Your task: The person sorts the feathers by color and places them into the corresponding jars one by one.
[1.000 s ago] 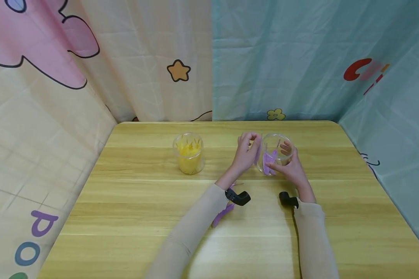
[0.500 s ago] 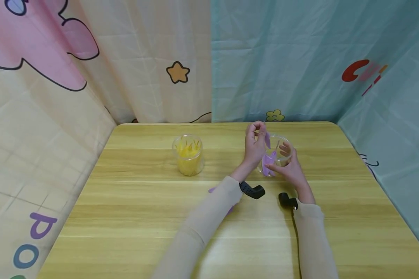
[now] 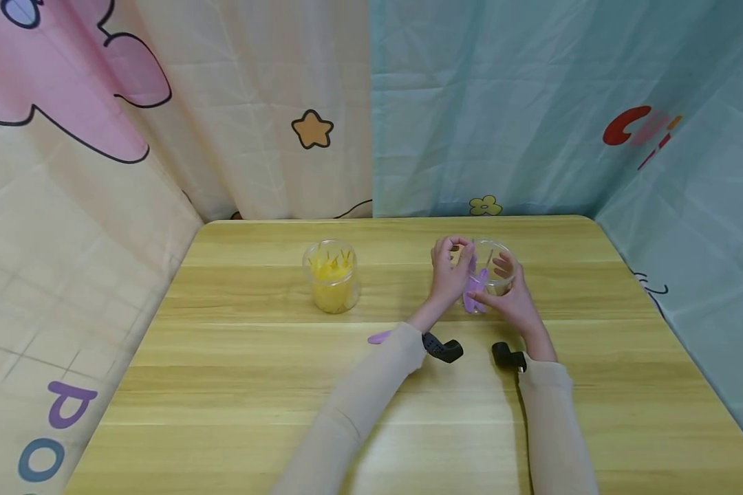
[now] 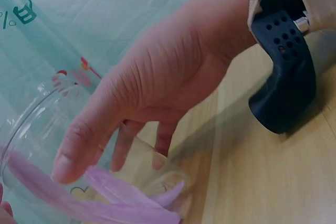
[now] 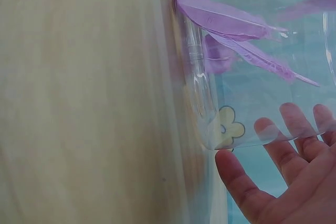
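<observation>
My left hand [image 3: 450, 275] is above the near-left rim of a clear plastic cup [image 3: 495, 242], pinching a purple feather [image 3: 472, 262] by its upper part. Thumb and fingertips partly hide that feather. My right hand [image 3: 519, 302] curls round the cup's right side, thumb at the front and fingers behind the wall. Inside the cup stand purple feathers [image 5: 223, 17], quills upward, seen through the plastic in the right wrist view. The left wrist view shows the left hand [image 4: 157, 77] beside the cup, with purple feathers [image 4: 121, 190] below the thumb.
A second clear cup [image 3: 334, 292], filled with yellow feathers, stands left on the wooden table [image 3: 223, 399]. One loose purple feather [image 3: 379, 337] lies partly hidden under the left sleeve [image 3: 359, 399]. Curtains [image 3: 470, 103] hang behind the table.
My left hand has moved right with its feather, rising over the cup's rim, then lowering the feather into the cup's opening. The right hand has stayed round the cup.
</observation>
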The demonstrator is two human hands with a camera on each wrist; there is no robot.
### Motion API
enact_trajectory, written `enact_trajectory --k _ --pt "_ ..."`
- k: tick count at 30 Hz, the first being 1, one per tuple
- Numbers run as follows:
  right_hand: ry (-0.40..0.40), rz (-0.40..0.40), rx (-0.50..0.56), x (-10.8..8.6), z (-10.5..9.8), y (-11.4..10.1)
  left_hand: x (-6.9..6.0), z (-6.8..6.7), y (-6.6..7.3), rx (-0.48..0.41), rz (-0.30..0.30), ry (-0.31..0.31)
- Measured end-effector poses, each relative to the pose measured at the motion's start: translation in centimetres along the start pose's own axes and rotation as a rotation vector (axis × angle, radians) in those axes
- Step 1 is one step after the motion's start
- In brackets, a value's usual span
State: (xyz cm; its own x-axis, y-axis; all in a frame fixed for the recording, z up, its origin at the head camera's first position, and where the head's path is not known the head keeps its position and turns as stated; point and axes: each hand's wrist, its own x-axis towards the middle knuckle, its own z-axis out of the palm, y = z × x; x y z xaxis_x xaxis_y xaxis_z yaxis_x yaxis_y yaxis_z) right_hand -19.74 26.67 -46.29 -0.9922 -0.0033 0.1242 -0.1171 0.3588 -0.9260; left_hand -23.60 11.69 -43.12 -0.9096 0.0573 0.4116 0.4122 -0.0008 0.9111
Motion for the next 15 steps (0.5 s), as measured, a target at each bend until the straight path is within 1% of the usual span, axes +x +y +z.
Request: enact_trajectory --k 3,7,12,15 --pt "0.004 -0.001 -0.010 0.0 0.0 0.1 -0.4 -0.5 -0.3 0.007 -0.029 -0.017" --pt "0.009 -0.002 -0.009 0.0 0.0 0.1 -0.9 -1.4 -0.7 0.018 -0.034 -0.017" --pt "0.003 -0.010 -0.007 0.0 -0.1 -0.1 -1.6 -3.4 -1.1 0.098 -0.013 -0.004" --pt "-0.005 -0.007 0.013 -0.3 -0.1 -1.2 -2.1 -4.8 -1.2 0.162 -0.024 -0.018"
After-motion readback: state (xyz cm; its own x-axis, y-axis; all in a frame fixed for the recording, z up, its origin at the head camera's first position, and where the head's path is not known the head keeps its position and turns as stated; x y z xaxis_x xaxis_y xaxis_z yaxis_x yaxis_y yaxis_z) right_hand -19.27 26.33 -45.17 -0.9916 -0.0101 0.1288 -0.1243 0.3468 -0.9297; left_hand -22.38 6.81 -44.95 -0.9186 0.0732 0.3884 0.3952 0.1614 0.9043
